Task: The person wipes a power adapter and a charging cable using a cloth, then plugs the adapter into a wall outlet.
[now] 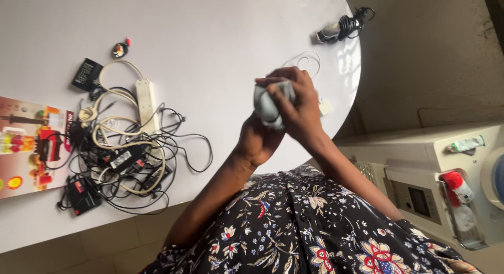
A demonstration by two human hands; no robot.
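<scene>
Both my hands meet above the white round table (220, 38), near its right edge. My left hand (256, 140) cups a pale grey rounded object (266, 105) from below. Over the top of it, my right hand (298, 103) wraps with the fingers curled around it. I cannot tell what the grey object is. Just behind my hands, a thin white wire loop (305, 61) lies on the table, and a small white plug (326, 107) sits by my right wrist.
A tangle of black and cream cables (126, 153) with a white power strip (146, 98) and black adapters lies at the left, beside a colourful printed box (31, 143). A black coiled cable (346, 26) sits at the far edge. A white appliance (446, 185) stands at the right.
</scene>
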